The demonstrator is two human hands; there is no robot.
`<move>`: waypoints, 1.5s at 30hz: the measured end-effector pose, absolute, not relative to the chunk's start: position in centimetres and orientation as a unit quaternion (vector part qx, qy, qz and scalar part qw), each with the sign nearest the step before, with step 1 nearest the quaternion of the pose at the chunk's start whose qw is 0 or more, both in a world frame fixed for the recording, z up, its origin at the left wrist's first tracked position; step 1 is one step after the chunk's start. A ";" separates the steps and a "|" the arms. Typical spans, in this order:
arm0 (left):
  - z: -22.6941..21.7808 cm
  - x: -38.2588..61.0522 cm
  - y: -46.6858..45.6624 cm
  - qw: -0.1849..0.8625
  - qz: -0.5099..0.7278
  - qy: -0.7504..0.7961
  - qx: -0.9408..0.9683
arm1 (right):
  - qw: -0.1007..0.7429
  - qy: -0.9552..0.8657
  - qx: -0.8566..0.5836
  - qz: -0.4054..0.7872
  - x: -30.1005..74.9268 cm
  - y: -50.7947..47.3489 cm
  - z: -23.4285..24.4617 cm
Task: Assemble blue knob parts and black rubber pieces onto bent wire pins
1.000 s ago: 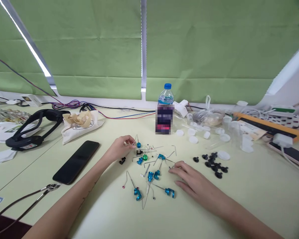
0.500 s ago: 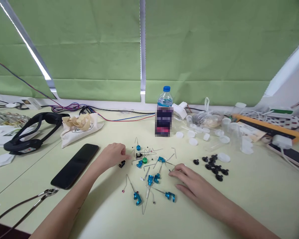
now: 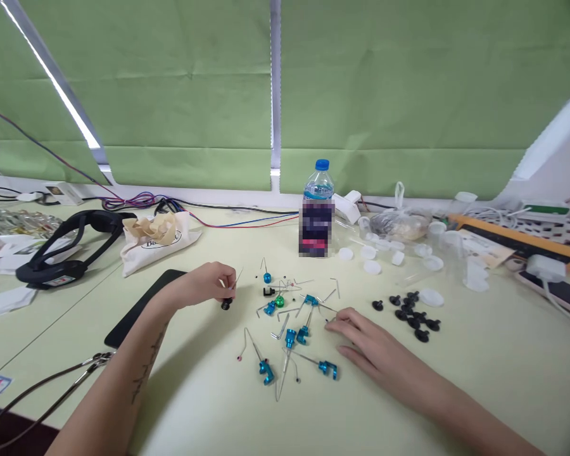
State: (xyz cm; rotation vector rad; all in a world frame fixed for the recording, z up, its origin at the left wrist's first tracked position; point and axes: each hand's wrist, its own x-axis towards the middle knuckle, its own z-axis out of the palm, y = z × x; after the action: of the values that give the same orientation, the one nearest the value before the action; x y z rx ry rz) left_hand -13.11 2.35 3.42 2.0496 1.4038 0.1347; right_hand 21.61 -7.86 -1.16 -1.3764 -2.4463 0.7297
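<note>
My left hand (image 3: pixel 209 282) pinches a small black metal fitting with a thin wire (image 3: pixel 226 303), tilted up off the table. My right hand (image 3: pixel 361 332) rests palm down with its fingers loosely apart, the fingertips beside a thin wire end. Between the hands lie several blue metal fittings (image 3: pixel 289 340) with bent wires, some tipped with small rings. A green fitting (image 3: pixel 280 302), another black fitting (image 3: pixel 268 292) and a round blue fitting (image 3: pixel 266 277) lie farther back. Small L-shaped hex keys (image 3: pixel 281 327) are scattered among them.
Black knobs (image 3: pixel 414 322) and clear plastic caps (image 3: pixel 372 267) lie at right. A water bottle (image 3: pixel 319 183) stands at the back. On the left are a phone (image 3: pixel 145 301), a cloth pouch (image 3: pixel 164 250), a black headset (image 3: pixel 66 272) and a cord (image 3: pixel 33 373).
My left hand has picked up the black fitting and turned it, its wire now pointing up. The right hand has stayed in place. The view has shifted slightly.
</note>
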 end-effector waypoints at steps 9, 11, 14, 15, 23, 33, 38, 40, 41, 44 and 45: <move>1.6 -13.5 3.0 0.528 0.219 0.433 0.697 | 0.120 -0.838 -0.472 0.248 21.6 -8.0 -1.3; 0.3 -13.2 3.0 0.520 0.243 0.427 0.699 | 0.116 -0.837 -0.473 0.250 21.6 -8.0 -1.3; -1.2 -12.5 3.2 0.515 0.253 0.420 0.704 | 0.111 -0.834 -0.477 0.256 21.7 -8.0 -1.3; -1.6 -12.2 3.2 0.514 0.254 0.416 0.706 | 0.111 -0.833 -0.477 0.257 21.7 -8.0 -1.3; -1.8 -12.0 3.4 0.485 0.242 0.422 0.727 | 0.114 -0.833 -0.477 0.255 21.7 -7.9 -1.4; -1.6 -11.3 2.7 0.391 0.227 0.461 0.763 | 0.122 -0.831 -0.475 0.263 21.7 -7.9 -1.3; -1.7 -10.9 2.7 0.390 0.245 0.463 0.757 | 0.124 -0.828 -0.478 0.266 21.8 -7.7 -1.5; -1.8 -10.8 2.7 0.400 0.248 0.466 0.749 | 0.120 -0.829 -0.478 0.264 21.8 -7.6 -1.5; -1.8 -10.8 2.7 0.406 0.249 0.467 0.745 | 0.118 -0.829 -0.478 0.264 21.8 -7.5 -1.5; -2.1 -11.1 3.1 0.424 0.253 0.467 0.733 | 0.114 -0.826 -0.482 0.270 21.7 -7.5 -1.3; -2.2 -11.4 3.3 0.429 0.254 0.468 0.730 | 0.114 -0.824 -0.483 0.273 21.6 -7.5 -1.3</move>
State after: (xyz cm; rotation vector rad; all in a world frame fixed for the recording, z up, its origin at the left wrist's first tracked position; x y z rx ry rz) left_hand -11.37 3.27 -2.19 1.8223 1.1692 0.6334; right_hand 21.63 -7.49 -1.29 -1.4163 -2.4174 0.7999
